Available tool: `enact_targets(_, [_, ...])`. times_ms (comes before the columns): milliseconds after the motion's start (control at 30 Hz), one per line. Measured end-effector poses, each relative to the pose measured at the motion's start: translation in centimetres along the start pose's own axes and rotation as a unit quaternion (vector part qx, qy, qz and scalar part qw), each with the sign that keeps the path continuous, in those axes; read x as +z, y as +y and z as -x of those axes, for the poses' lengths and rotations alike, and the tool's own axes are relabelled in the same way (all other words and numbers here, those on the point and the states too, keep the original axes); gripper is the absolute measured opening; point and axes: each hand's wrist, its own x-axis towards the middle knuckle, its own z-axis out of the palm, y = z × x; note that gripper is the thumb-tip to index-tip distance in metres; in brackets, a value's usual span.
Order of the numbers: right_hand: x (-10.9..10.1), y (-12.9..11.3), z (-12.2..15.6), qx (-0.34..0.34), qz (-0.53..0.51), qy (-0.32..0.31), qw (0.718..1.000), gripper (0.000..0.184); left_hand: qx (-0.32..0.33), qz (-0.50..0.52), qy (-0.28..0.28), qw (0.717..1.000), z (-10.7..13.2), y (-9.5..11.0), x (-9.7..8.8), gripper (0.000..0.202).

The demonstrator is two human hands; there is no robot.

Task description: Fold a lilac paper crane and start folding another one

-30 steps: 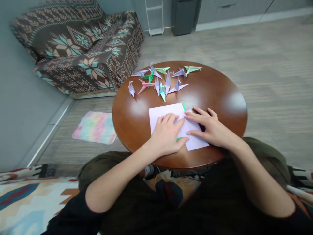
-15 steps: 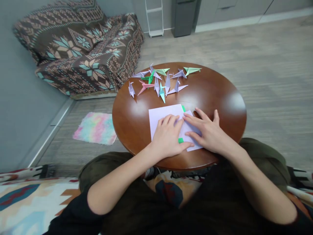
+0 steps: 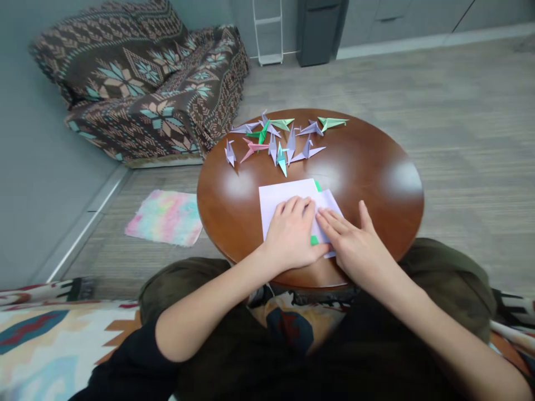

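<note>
On the round table's near side lies a lavender sheet of paper (image 3: 276, 196). A second lavender piece (image 3: 333, 201) sits at its right, slanted, with green paper (image 3: 314, 240) showing between them at the near and far edges. My left hand (image 3: 292, 234) rests flat across the sheets, fingers forward and thumb stretched right. Beside it, my right hand (image 3: 355, 242) presses extended fingertips on the right piece, its little finger spread away. Neither hand grasps anything. Both cover much of the paper, so its fold lines are hidden.
Folded paper cranes in several colours, including a pink crane (image 3: 253, 148) and a blue crane (image 3: 281, 159), stand along the far side of the brown table (image 3: 376, 161). A patterned sofa (image 3: 146, 106) and a fluffy rug (image 3: 165, 217) are to the left.
My right hand has slid toward me along the right piece and its fingers have drawn closer together. My left hand stays on the paper. The view has shifted slightly.
</note>
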Motion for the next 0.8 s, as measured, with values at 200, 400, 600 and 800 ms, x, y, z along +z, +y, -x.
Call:
enact_targets(200, [-0.8, 0.7, -1.1, 0.043, 0.058, -0.033, 0.997, 0.052, -0.001, -0.021, -0.004, 1.000, 0.0, 0.1, -0.1, 0.091])
enact_targets(400, [-2.5, 1.3, -3.0, 0.060, 0.055, -0.072, 0.994, 0.048, 0.003, -0.026, 0.000, 1.000, -0.1, 0.2, -0.2, 0.088])
enact_targets(600, [-2.8, 0.0, -4.1, 0.072, 0.082, -0.071, 0.991, 0.043, 0.002, -0.015, 0.007, 1.000, -0.1, 0.0, 0.0, 0.081])
enact_targets(800, [-1.1, -0.6, -3.8, 0.035, 0.060, -0.043, 0.997, 0.048, 0.007, -0.010, 0.004, 1.000, -0.1, 0.0, -0.1, 0.073])
